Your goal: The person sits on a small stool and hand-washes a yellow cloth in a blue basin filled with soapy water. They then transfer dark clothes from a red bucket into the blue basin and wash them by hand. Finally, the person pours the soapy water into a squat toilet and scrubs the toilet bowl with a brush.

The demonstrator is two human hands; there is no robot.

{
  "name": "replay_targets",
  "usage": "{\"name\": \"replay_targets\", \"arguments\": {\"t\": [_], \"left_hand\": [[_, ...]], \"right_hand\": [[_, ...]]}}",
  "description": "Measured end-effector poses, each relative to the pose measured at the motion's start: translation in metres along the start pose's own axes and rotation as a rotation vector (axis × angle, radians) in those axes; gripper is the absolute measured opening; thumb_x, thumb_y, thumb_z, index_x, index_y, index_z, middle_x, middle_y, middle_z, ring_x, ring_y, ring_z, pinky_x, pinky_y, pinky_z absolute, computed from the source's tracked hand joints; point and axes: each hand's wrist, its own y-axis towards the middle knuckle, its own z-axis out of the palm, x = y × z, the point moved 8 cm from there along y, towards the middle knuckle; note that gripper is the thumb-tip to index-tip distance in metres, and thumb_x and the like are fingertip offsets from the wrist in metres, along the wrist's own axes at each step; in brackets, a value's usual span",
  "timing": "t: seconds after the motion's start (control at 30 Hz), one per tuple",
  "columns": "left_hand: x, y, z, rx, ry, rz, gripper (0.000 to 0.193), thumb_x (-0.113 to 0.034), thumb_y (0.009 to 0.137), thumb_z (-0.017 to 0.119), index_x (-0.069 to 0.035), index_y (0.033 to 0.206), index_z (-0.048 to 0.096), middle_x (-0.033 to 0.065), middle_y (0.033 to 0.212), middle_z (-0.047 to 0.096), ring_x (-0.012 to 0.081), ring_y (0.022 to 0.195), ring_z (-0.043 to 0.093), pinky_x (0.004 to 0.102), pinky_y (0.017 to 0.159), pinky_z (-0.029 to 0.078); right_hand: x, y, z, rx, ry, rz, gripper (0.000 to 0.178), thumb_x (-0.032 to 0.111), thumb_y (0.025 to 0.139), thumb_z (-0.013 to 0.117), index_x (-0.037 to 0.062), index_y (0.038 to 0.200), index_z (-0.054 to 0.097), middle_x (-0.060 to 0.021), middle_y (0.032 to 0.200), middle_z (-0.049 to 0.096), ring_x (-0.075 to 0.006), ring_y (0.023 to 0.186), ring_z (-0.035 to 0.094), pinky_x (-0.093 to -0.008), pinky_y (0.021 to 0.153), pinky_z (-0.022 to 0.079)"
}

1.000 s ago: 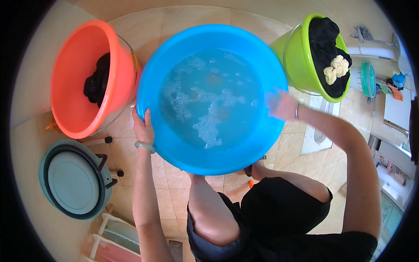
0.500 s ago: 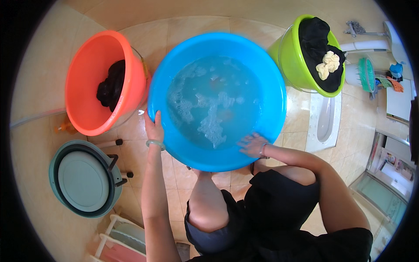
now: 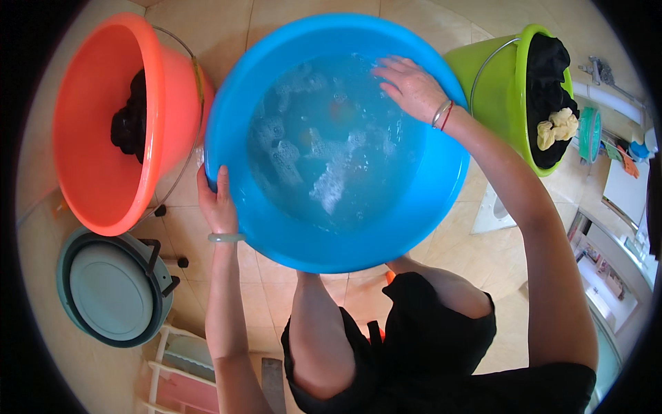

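Note:
A large round blue basin (image 3: 324,252) stands before my knees, holding cloudy bluish water (image 3: 289,196) with patches of foam. My left hand (image 3: 218,203), a pale bangle at its wrist, grips the basin's left rim with the thumb over the edge. Just above the water at the far right side is my right hand (image 3: 412,88), fingers stretched out and nothing in them. Two faint reddish and yellowish spots show in the water; I cannot tell what they are.
At left, an orange bucket (image 3: 69,165) holds dark cloth (image 3: 129,121); below it a folded grey-green basin (image 3: 110,291) leans. A green bucket (image 3: 483,72) at right holds black cloth (image 3: 545,65) and crumpled cream pieces (image 3: 560,127). A white squat toilet (image 3: 493,212) lies behind my right arm.
My right hand has moved from the basin's near right inner wall to above the water at its far right. My left hand stays on the left rim. The view has shifted.

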Motion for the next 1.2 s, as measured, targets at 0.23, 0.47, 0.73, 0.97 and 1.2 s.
{"name": "replay_targets", "arguments": {"t": [0.23,0.47,0.73,0.97,1.2], "left_hand": [[0.008,-0.003,-0.005,-0.01,0.091,0.034,0.049,-0.03,0.096,0.053,-0.003,0.135,0.041,0.0141,0.125,0.054,0.0241,0.111,0.053,0.0343,0.095,0.043],[0.045,-0.077,-0.01,0.035,-0.173,-0.323,0.086,-0.007,0.08,0.074,-0.006,0.146,0.019,0.0149,0.136,0.044,0.0239,0.118,0.049,0.034,0.099,0.042],[-0.007,-0.142,-0.013,-0.08,-0.139,-0.654,0.08,-0.009,0.083,0.072,-0.012,0.146,0.022,0.0173,0.133,0.046,0.0251,0.112,0.055,0.0345,0.086,0.051],[0.019,-0.234,0.028,-0.094,-0.276,-0.943,0.085,-0.032,0.083,0.072,-0.024,0.148,0.017,0.0138,0.14,0.041,0.0306,0.12,0.049,0.0489,0.075,0.054],[0.032,-0.258,0.086,-0.203,-0.335,-1.033,0.081,-0.032,0.082,0.074,-0.019,0.143,0.022,0.0115,0.127,0.05,0.0263,0.106,0.056,0.0403,0.065,0.053]], "right_hand": [[0.007,-0.035,-0.012,0.41,0.219,0.254,0.028,0.018,0.089,0.057,0.0118,0.116,0.062,-0.0093,0.122,0.059,-0.0302,0.113,0.053,-0.0384,0.095,0.044],[-0.006,-0.082,-0.047,0.284,0.245,0.381,0.028,0.021,0.089,0.058,0.0102,0.115,0.062,-0.0118,0.124,0.058,-0.0314,0.114,0.053,-0.0402,0.096,0.044],[-0.036,-0.15,-0.014,0.716,0.194,0.629,0.031,0.033,0.088,0.056,0.0051,0.095,0.069,-0.0197,0.103,0.065,-0.0366,0.099,0.061,-0.044,0.088,0.047],[-0.065,-0.226,0.003,0.858,0.449,0.964,0.044,0.043,0.089,0.056,0.0003,0.096,0.066,-0.0155,0.089,0.066,-0.0294,0.082,0.064,-0.0392,0.068,0.052],[-0.088,-0.239,0.053,0.418,0.685,1.086,0.05,0.045,0.087,0.06,0.0007,0.11,0.06,-0.01,0.088,0.064,-0.0201,0.069,0.063,-0.0307,0.06,0.056]]}}
